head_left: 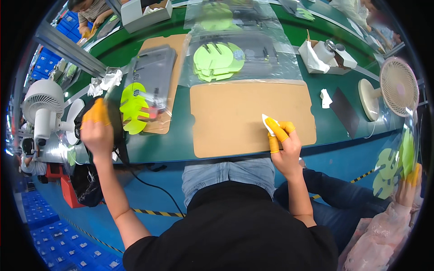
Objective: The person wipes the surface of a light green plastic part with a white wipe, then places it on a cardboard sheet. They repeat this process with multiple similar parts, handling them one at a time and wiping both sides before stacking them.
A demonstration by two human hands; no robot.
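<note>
My right hand (285,143), with yellow finger cots, pinches a small folded white wipe (267,124) above the right part of a brown cardboard sheet (235,117). At the left, my left hand (96,131), also in yellow finger cots, is raised beside a black object (118,122) whose kind I cannot tell. Its fingers look curled together and slightly blurred; whatever they hold, if anything, is hidden. Just right of it, a lime-green leaf-shaped piece (134,108) lies partly over a grey plastic-wrapped panel (156,74) on another cardboard sheet (176,58).
Behind the middle cardboard, green leaf-shaped pieces (217,61) lie on a plastic-wrapped stack. White fans (43,104) stand at both ends. A box (332,70) holds a bottle and wipes. A black sheet (346,110) lies right. A co-worker's hand (410,183) holds bagged green pieces.
</note>
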